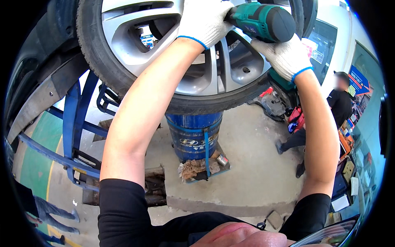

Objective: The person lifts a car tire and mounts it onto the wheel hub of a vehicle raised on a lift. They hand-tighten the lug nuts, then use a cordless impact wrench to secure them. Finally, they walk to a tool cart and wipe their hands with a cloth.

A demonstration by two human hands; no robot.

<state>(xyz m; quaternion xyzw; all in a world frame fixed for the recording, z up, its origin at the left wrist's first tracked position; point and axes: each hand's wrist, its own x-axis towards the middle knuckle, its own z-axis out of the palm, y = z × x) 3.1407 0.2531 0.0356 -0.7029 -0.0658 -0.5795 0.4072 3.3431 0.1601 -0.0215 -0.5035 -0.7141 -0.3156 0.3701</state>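
Note:
A silver alloy wheel [142, 24] with a black tire [197, 103] is raised at the top of the view, in front of me. My right hand [288, 57], in a white knit glove with a blue cuff, grips a green and black cordless impact wrench [261, 20]. The tool's nose points left toward the wheel's middle, and the hand covers most of its handle. My left hand [205, 22], gloved the same way, is at the wheel's hub beside the nose. Its fingers are mostly hidden, so whether it holds anything cannot be told.
Below the tire stands a blue drum [193, 136] with rags [197, 168] at its foot. Blue lift framework [72, 119] is at left, near a floor pit [154, 185]. One person [341, 103] stands at right by a cluttered bench; another person's legs [55, 210] show lower left.

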